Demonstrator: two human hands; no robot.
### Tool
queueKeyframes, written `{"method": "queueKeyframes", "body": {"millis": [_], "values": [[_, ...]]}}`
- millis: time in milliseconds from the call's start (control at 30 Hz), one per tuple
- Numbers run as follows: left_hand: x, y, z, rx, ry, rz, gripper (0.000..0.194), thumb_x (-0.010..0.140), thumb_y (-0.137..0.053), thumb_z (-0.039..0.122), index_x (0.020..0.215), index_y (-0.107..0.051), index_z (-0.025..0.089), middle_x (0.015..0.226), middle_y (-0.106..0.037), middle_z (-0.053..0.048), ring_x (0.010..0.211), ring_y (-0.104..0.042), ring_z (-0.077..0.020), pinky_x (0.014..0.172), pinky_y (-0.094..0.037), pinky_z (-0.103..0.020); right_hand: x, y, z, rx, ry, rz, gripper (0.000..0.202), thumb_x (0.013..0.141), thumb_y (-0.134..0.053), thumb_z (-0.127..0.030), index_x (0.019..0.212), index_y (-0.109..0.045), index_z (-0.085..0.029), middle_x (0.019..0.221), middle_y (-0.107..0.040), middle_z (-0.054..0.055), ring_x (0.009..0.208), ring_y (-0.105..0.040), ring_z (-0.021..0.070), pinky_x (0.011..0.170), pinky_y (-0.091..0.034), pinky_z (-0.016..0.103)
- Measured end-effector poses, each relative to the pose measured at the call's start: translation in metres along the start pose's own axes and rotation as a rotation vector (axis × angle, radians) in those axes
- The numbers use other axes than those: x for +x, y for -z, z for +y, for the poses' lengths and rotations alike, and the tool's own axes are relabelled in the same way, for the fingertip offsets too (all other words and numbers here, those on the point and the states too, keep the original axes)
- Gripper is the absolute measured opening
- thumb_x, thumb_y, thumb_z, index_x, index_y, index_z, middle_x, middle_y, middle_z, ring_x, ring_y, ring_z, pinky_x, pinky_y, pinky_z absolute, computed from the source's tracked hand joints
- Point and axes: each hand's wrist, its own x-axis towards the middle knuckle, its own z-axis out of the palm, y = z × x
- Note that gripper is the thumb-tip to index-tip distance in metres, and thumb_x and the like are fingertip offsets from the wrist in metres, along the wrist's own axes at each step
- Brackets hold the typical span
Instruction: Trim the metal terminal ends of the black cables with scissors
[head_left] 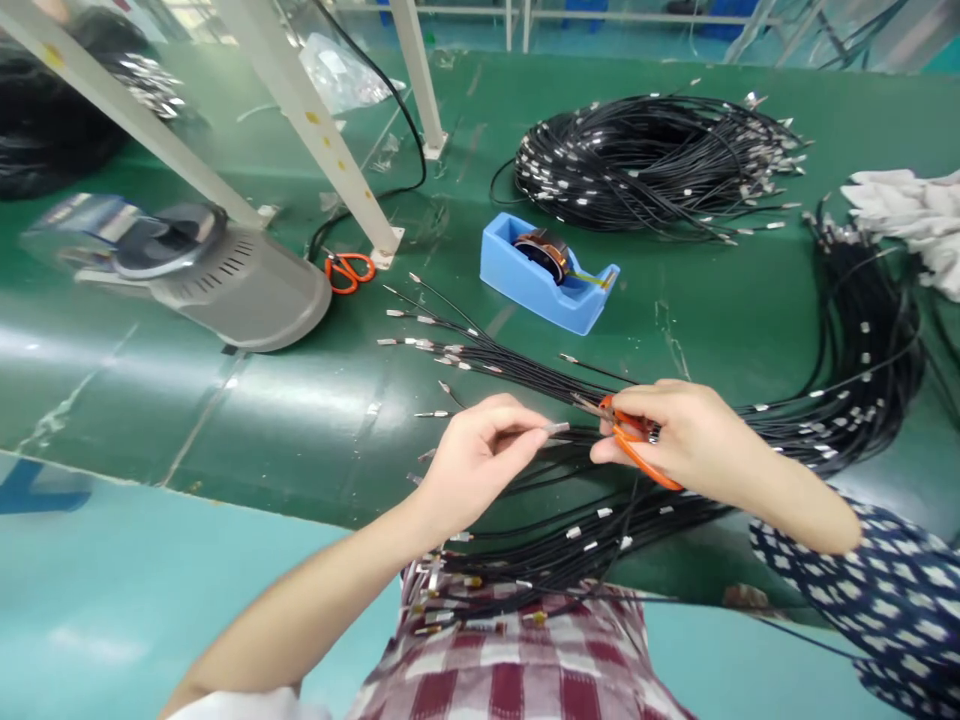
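My left hand (487,455) pinches a small pale label piece (556,428) between thumb and fingertips, over a bundle of black cables. Just to the right, my right hand (675,430) is wrapped round orange-handled scissors (646,462), whose short blades point left toward the pinched piece. Beneath and around both hands run black cables (525,372) with white tags and metal ends fanned out to the left. A lower group of cables (637,520) reaches the table's front edge, its ends by the checked apron (517,670).
A blue tape dispenser (525,275) stands beyond the cables. Behind it lies a coiled cable bundle (637,165). White gloves (911,215) lie at the right. On the left are a grey machine (247,290), a second orange scissors (349,272) and white frame posts (315,125).
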Motion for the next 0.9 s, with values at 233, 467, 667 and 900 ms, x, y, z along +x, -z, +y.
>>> {"method": "queueKeyframes", "body": {"millis": [233,467,667,900], "values": [[-0.005,-0.01,0.004,0.202,-0.182,-0.095,0.008,0.088,-0.066,0.015,0.088,-0.074,0.017,0.079,-0.062,-0.001,0.061,-0.052,-0.0071,0.053,-0.04,-0.019,-0.019,0.023,-0.011,-0.352,0.081,-0.118,0.047,0.083,-0.065,-0.059,0.059,-0.053,-0.021,0.053,-0.058,-0.002,0.051,-0.043,0.0135,0.058,-0.026,0.028],[-0.007,-0.013,0.007,0.268,-0.305,-0.106,0.008,0.087,-0.067,0.009,0.088,-0.073,0.015,0.079,-0.061,0.0,0.063,-0.053,-0.0059,0.055,-0.042,-0.017,-0.017,0.029,-0.02,-0.435,0.058,-0.228,0.04,0.081,-0.07,-0.052,0.058,-0.06,-0.021,0.053,-0.063,-0.001,0.049,-0.04,0.0142,0.057,-0.024,0.029],[-0.009,-0.014,0.006,0.304,-0.361,-0.101,0.009,0.087,-0.066,0.007,0.088,-0.071,0.015,0.08,-0.062,0.0,0.071,-0.059,-0.0078,0.065,-0.048,-0.018,-0.018,0.03,-0.019,-0.498,0.04,-0.279,0.04,0.08,-0.07,-0.052,0.057,-0.059,-0.022,0.051,-0.061,0.001,0.047,-0.037,0.0146,0.055,-0.019,0.03],[-0.01,-0.014,0.005,0.339,-0.448,-0.084,0.011,0.085,-0.067,0.003,0.088,-0.071,0.013,0.081,-0.063,-0.002,0.071,-0.061,-0.0082,0.065,-0.049,-0.018,-0.019,0.034,-0.02,-0.448,0.041,-0.332,0.034,0.082,-0.068,-0.045,0.058,-0.062,-0.022,0.05,-0.059,0.001,0.046,-0.037,0.0135,0.054,-0.02,0.031]]}}
